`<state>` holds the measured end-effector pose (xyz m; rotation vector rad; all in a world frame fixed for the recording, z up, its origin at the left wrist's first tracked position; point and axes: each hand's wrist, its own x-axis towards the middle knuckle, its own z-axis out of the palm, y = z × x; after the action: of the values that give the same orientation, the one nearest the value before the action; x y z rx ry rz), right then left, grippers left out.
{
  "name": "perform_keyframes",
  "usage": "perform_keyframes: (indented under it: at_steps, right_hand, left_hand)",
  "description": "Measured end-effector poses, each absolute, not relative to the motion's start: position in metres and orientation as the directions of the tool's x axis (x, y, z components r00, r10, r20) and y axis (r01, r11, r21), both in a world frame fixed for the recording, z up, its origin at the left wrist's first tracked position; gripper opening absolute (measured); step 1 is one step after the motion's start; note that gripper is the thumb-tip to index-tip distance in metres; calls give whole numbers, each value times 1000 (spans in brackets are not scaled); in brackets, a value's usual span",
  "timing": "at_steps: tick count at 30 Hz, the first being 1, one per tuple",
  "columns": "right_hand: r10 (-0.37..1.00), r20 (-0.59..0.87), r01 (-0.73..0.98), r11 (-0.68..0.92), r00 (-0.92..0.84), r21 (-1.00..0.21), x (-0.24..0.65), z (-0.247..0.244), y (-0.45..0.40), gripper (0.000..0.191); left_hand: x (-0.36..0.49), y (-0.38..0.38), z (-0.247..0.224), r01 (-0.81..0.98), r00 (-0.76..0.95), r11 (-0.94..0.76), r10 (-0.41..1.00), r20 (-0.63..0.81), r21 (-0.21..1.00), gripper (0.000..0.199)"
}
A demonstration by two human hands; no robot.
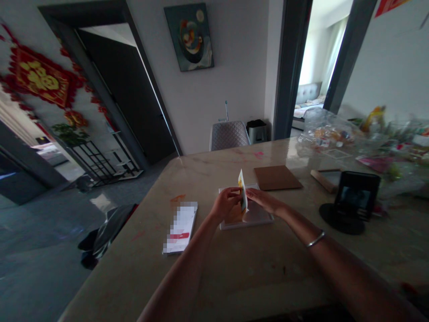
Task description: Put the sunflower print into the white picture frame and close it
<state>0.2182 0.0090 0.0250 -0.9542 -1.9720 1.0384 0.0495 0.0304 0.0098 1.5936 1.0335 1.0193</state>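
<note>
A thin white card (244, 194) with a yellow patch stands on edge between my hands. My left hand (227, 204) closes on its left face, fingers bent against it. On the other face is my right hand (263, 200), fingers pressed to the card; a silver bangle (316, 239) circles that wrist. Beneath both hands lies a shallow white-rimmed tray or frame (246, 226) with a brown and pale inside. My hands and the card hide part of it.
A brown board (277, 177) lies beyond my right hand. Left of my hands is a flat white box (181, 228), partly blurred out. A black stand with a screen (355, 197), a small frame (326, 179) and clear plastic bags (330, 132) occupy the right. A chair (229, 134) stands behind the table.
</note>
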Motion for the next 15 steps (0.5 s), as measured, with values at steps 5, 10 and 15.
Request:
perform_keyframes:
  at_steps: [5, 10, 15]
  right_hand:
    - [931, 158, 242, 245, -330, -939, 217, 19, 14, 34]
    - [983, 136, 266, 165, -125, -950, 225, 13, 22, 32]
    - [985, 170, 195, 169, -9, -966, 232, 19, 24, 33]
  left_hand:
    - [50, 31, 7, 243, 342, -320, 912, 228, 916, 32]
    - [38, 40, -2, 540, 303, -431, 901, 311, 722, 32]
    - [26, 45, -13, 796, 316, -416, 905, 286, 439, 31]
